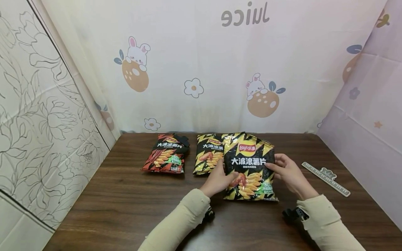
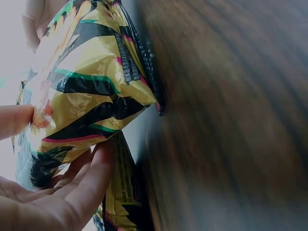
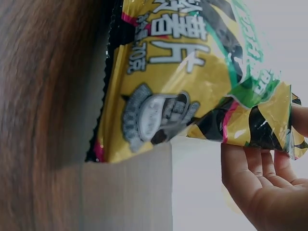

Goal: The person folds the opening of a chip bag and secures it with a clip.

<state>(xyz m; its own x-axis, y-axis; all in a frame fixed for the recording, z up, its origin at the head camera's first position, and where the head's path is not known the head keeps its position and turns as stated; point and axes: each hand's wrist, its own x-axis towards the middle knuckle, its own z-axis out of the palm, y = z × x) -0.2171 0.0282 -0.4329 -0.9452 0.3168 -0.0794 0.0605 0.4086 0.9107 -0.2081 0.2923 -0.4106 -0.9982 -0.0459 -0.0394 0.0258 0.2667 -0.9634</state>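
A yellow-and-black bag of potato chips (image 1: 249, 157) stands tilted up over the table, front panel facing me. My left hand (image 1: 220, 177) grips its left side, thumb on the front; in the left wrist view the left hand's fingers (image 2: 91, 178) curl behind the bag (image 2: 91, 86). On the other side my right hand (image 1: 290, 172) pinches the right edge. The right wrist view has the right thumb (image 3: 299, 119) on one face, fingers on the other. Just left of this bag, partly hidden by it, is a second yellow-and-black chip bag (image 1: 207, 157).
A red-and-black chip bag (image 1: 166, 155) lies at the back left, a small black piece (image 1: 183, 140) at its top corner. To the right lies a long pale bag clip (image 1: 326, 177) with a decorated tab. Behind the brown wooden table (image 1: 125, 202) hangs a printed curtain (image 1: 194, 62).
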